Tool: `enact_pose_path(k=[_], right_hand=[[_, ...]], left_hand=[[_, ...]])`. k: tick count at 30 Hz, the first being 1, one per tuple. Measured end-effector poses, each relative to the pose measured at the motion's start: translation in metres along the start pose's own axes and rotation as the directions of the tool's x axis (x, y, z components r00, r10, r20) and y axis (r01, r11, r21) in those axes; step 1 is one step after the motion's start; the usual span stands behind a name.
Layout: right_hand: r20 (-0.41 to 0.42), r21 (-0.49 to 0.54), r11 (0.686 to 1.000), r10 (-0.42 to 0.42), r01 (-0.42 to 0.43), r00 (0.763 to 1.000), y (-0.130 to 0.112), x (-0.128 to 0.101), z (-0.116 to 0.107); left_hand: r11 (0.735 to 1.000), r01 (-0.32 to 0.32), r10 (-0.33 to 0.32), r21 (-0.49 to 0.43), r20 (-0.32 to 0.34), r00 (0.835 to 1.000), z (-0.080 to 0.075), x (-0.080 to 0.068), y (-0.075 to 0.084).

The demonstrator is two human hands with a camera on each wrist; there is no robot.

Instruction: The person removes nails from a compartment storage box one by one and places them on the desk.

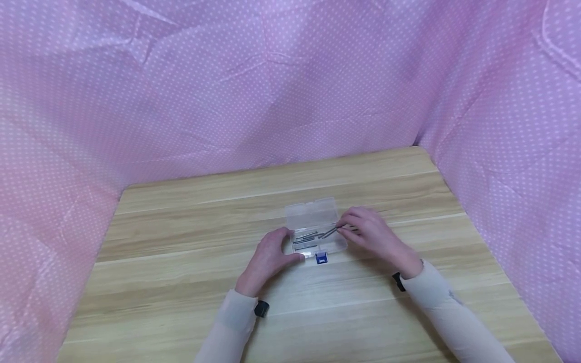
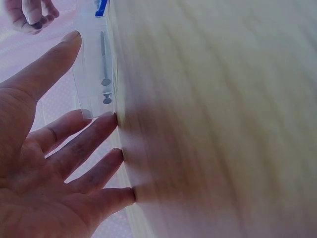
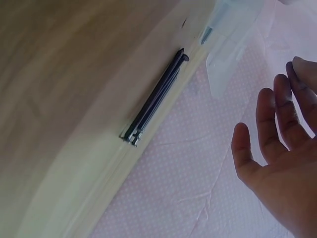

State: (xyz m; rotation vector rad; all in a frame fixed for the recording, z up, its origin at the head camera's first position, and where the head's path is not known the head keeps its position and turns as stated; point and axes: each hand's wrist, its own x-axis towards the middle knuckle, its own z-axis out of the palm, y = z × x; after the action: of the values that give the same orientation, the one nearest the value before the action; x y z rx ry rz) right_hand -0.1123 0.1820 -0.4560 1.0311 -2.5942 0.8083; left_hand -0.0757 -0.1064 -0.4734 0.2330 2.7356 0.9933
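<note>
A person's left hand [image 1: 271, 252] steadies the near-left corner of a small clear plastic box [image 1: 316, 229] that lies open at the middle of a wooden table [image 1: 181, 282], its lid tipped back toward the pink dotted cloth [image 1: 227, 91] that screens the table on three sides. The left wrist view shows that hand with fingers spread and nearly straight, their tips [image 2: 111, 119] against the box wall, pressing rather than clasping. The right hand [image 1: 369, 232] reaches in from the right edge of the box and, in the head view, appears to pinch a long grey nail [image 1: 330, 232] between thumb and fingertips, its point angled down into the tray, where several more nails [image 1: 305, 238] lie side by side. The right wrist view shows only that hand's relaxed outer fingers [image 3: 270, 134], so the pinch itself cannot be confirmed there. A blue latch [image 1: 321, 258] sits at the front rim of the box. Done well, the step would likely call for keeping the box braced, holding the nail low and in line with the others, and easing it down to avoid scattering them.
</note>
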Motion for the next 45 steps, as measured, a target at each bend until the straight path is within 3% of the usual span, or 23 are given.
enact_pose_path(k=[21, 34, 45], right_hand=[[0.15, 0.007, 1.0, 0.023, -0.024, 0.988, 0.0, 0.017, 0.015], [0.252, -0.027, 0.997, 0.08, -0.076, 0.964, 0.001, 0.023, 0.017], [0.274, -0.04, 0.998, 0.059, -0.05, 0.96, 0.004, 0.027, 0.021]], left_hand=[[1.0, 0.007, -0.007, -0.005, 0.001, 1.0, -0.002, 0.001, -0.001], [1.0, 0.015, -0.015, -0.015, 0.004, 1.0, -0.002, 0.002, -0.001], [1.0, 0.015, -0.015, -0.013, 0.01, 1.0, -0.003, 0.002, 0.0]])
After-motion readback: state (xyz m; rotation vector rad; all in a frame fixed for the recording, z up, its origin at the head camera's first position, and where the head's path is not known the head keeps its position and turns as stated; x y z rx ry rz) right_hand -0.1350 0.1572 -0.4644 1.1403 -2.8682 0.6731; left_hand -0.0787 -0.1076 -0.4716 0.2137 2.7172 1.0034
